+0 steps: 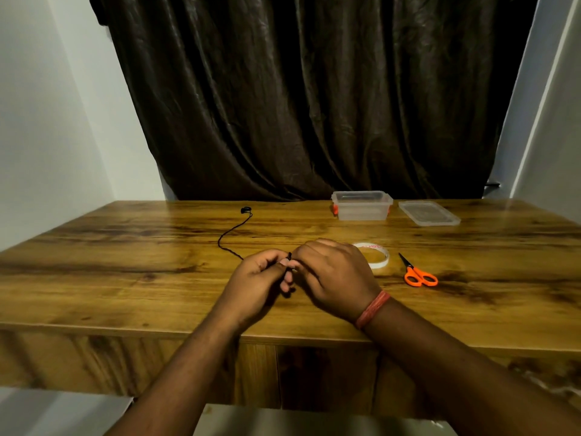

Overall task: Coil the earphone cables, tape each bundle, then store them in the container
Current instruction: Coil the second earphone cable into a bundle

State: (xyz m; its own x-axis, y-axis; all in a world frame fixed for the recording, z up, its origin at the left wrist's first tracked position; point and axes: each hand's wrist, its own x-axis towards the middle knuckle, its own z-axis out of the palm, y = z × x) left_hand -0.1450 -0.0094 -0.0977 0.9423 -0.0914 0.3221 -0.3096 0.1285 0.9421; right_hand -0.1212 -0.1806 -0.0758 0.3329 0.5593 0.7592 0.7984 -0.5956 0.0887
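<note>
1. your earphone cable (pixel 233 231) is thin and black; it trails in a loose curve across the wooden table (pixel 125 262) from an earbud (pixel 246 210) at the far end to your hands
2. your left hand (pixel 257 283) and right hand (pixel 333 276) meet above the table's near middle, fingers curled, both pinching the cable's near end
3. the clear container (pixel 362 205) sits open at the far edge, its lid (pixel 429 213) beside it
4. your right hand hides part of the tape roll (pixel 377 258); the held part of the cable is too small to make out

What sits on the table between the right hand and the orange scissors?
The roll of white tape, lying flat just past the right hand and left of the scissors. The head view shows it.
</note>
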